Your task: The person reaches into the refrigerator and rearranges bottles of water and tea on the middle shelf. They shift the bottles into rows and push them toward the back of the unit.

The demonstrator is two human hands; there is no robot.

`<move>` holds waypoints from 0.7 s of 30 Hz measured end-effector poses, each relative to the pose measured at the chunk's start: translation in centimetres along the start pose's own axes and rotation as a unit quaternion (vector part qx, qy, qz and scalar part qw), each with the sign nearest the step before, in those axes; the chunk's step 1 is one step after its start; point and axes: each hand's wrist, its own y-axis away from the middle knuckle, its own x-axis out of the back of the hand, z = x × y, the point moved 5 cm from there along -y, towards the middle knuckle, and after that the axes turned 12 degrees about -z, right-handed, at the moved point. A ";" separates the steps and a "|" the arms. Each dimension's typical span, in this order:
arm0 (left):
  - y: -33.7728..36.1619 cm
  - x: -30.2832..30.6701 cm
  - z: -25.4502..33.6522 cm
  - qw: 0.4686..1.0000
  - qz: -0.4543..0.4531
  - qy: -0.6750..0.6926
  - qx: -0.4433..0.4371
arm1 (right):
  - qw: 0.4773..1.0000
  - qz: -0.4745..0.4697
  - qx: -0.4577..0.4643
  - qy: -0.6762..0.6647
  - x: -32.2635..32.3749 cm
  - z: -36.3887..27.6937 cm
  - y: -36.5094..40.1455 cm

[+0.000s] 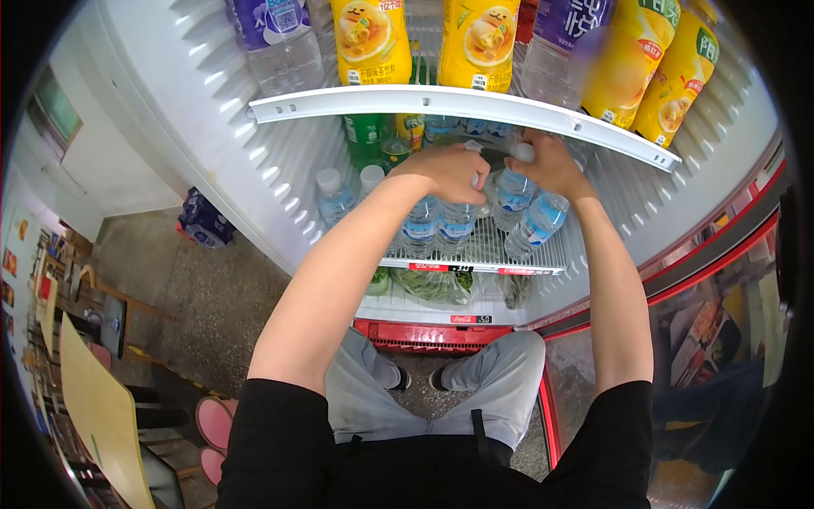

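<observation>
Both my hands reach onto the middle shelf of an open drinks fridge. My left hand point(448, 174) is closed around the top of a clear water bottle point(457, 224) with a blue label; its fingers partly hide the white cap. Beside it, my right hand point(553, 166) curls around the neck of another water bottle point(514, 200), whose white cap shows near the thumb. A tilted water bottle point(541, 222) stands just under my right wrist. More blue-labelled water bottles point(419, 229) line the shelf's front left, partly behind my left forearm.
A white shelf edge point(415, 100) crosses just above my hands, carrying yellow tea bottles point(370, 42) and purple-labelled bottles point(275, 47). Green bottles point(363, 140) stand farther back. Bagged greens point(437, 285) lie below. The red-framed glass door point(678, 339) is at right, a table point(97, 416) at left.
</observation>
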 end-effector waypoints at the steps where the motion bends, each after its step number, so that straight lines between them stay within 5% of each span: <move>1: 0.0 0.0 0.0 1.000 -0.001 -0.001 0.001 | 1.000 -0.007 -0.003 -0.002 0.1 -0.1 0.0; 21: -0.3 0.0 -0.2 1.000 -0.002 0.008 0.005 | 0.997 0.052 0.050 0.005 0.8 -0.1 1.1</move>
